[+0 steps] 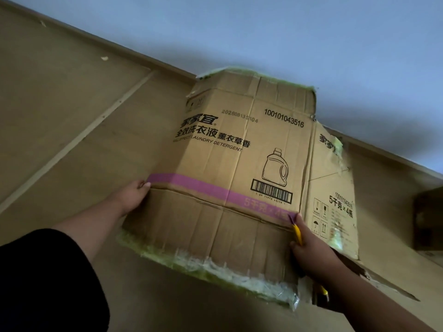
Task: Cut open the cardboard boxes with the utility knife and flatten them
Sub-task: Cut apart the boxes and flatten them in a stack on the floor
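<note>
Cardboard box (239, 164), printed with a detergent bottle, a barcode and a pink band, lies on a tan floor (72, 116) against the foot of a pale wall (287, 32). Its ends carry ragged strips of greenish clear tape (215, 271). The left hand (134, 195) grips the box's left edge at the pink band, thumb on top and the other fingers hidden behind the card. The right hand (309, 250) is wrapped around a yellow utility knife (297, 232), whose tip touches the box's right corner edge where the pink band ends. More of the yellow handle shows below the wrist. A side panel of the box spreads flat on the floor to the right. A dark object (429, 219), too dim to identify, sits at the right border.
</note>
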### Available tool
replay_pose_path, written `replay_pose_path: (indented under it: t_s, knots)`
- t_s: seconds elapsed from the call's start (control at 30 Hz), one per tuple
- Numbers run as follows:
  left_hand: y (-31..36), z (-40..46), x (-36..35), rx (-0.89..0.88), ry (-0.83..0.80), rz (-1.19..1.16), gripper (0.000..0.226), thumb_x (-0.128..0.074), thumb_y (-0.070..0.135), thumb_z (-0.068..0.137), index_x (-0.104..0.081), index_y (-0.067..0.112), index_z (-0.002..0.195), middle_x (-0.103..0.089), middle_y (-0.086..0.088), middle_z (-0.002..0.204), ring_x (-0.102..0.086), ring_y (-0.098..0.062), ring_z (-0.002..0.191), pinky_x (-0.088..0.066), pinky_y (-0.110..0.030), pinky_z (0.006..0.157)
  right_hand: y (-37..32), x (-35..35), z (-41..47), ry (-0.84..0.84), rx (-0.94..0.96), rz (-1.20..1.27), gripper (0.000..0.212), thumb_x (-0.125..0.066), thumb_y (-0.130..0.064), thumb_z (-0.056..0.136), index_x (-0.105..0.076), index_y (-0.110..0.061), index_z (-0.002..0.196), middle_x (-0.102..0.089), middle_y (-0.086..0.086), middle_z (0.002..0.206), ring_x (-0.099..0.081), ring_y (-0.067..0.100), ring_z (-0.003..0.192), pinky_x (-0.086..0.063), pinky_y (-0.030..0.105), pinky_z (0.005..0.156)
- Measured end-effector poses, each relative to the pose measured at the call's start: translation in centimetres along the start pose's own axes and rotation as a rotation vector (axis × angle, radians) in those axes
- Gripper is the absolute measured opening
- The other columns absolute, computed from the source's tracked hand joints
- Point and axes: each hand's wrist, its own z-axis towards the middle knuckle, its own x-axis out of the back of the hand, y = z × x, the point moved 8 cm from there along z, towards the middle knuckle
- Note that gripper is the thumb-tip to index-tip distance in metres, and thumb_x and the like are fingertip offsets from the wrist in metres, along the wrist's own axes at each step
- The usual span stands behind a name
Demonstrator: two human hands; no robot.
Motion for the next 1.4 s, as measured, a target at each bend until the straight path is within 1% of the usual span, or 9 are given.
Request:
replay_pose_path:
  t_s: [0.17,0.3,0.47,0.67,0.8,0.87,1.0,1.33,1.4]
  knots:
    - [6.8,-0.9,-0.7,-0.108,0.039,-0.083,0.105,-0.062,0.077,0.072,-0.016,0.03,0.154,-0.024,-0.005,0.161,-0.027,-0.028,0.145,-0.025,-0.047,0.116,0.3,1.0,-0.8,-0.004,-0.027,-0.048,0.076,-0.046,-0.021,0.103,0.006,-0.041,0.156,-0.057,0.011,0.103,-0.058,0.009,0.069,-0.045,0.016,0.047]
    - [9.2,-0.3,-3.0,-0.144,-0.035,0.102,0.131,-0.062,0.09,0.051,0.0,0.039,0.154,-0.003,0.0,0.165,-0.011,-0.028,0.15,-0.019,-0.055,0.117,1.5,2.3,-1.4,-0.021,-0.072,-0.04,0.076,-0.045,-0.022,0.104,0.007,-0.041,0.156,-0.054,0.018,0.137,-0.064,0.024,0.106,-0.037,0.01,0.046]
    - [5.2,1.5,-4.3,0.061,-0.099,0.096,0.155,-0.067,0.092,0.031,0.004,0.032,0.155,-0.009,-0.006,0.164,-0.016,-0.031,0.149,-0.02,-0.053,0.119,1.7,1.3,-0.7,-0.055,-0.001,-0.045,0.079,-0.044,-0.024,0.103,0.014,-0.043,0.154,-0.054,0.006,0.103,-0.064,0.014,0.074,-0.056,0.023,0.055]
    - [-1.0,-0.5,-8.2,0.173,-0.265,-0.163,0.137,-0.084,0.074,0.042,-0.031,0.01,0.151,-0.044,-0.006,0.15,-0.046,-0.023,0.133,-0.031,-0.035,0.113,2.2,0.3,1.1,-0.099,0.066,-0.073,0.083,-0.045,-0.021,0.102,0.017,-0.041,0.153,-0.053,0.017,0.139,-0.064,0.02,0.101,-0.056,0.029,0.076]
    - [2.2,-2.0,-8.0,0.016,-0.147,0.242,0.151,-0.076,0.081,0.046,0.005,0.018,0.157,-0.002,-0.008,0.165,-0.017,-0.029,0.148,-0.021,-0.045,0.119,4.8,1.4,1.0,-0.086,0.047,-0.075,0.081,-0.043,-0.019,0.102,0.015,-0.044,0.153,-0.05,0.016,0.143,-0.061,0.02,0.099,-0.052,0.03,0.074]
    - [7.5,-3.3,-7.5,-0.285,-0.066,0.609,0.137,-0.061,0.085,0.061,0.024,0.025,0.151,0.025,0.0,0.16,0.006,-0.023,0.15,-0.012,-0.048,0.12,6.2,2.0,1.4,-0.075,0.031,-0.089,0.082,-0.043,-0.017,0.101,0.013,-0.048,0.152,-0.047,0.019,0.146,-0.06,0.019,0.1,-0.051,0.036,0.084]
    - [13.6,-6.0,-9.8,-0.638,-0.148,0.94,0.11,-0.017,0.097,0.063,0.032,0.04,0.143,0.042,0.01,0.151,0.035,-0.02,0.141,0.001,-0.052,0.121,8.2,4.5,1.4,-0.074,0.042,-0.088,0.082,-0.047,-0.02,0.101,0.008,-0.055,0.15,-0.033,0.02,0.156,-0.054,0.01,0.088,-0.047,0.025,0.069]
    - [18.8,-13.1,-14.1,-0.648,-0.107,0.992,0.09,0.003,0.079,0.077,0.014,0.032,0.154,0.022,0.008,0.161,0.01,-0.029,0.15,-0.013,-0.051,0.121,14.4,13.1,-0.2,-0.072,0.024,-0.124,0.077,-0.057,-0.025,0.098,-0.011,-0.062,0.147,-0.034,0.009,0.157,-0.05,0.023,0.127,-0.045,0.037,0.099]
    - [19.0,-14.4,-15.1,-0.648,-0.145,1.006,0.084,-0.011,0.076,0.087,0.017,0.033,0.153,0.024,0.009,0.16,0.014,-0.027,0.149,-0.011,-0.051,0.121,15.3,14.6,-0.4,-0.086,0.04,-0.101,0.075,-0.058,-0.02,0.097,-0.018,-0.059,0.147,-0.055,0.0,0.131,-0.056,0.011,0.102,-0.047,0.027,0.083]
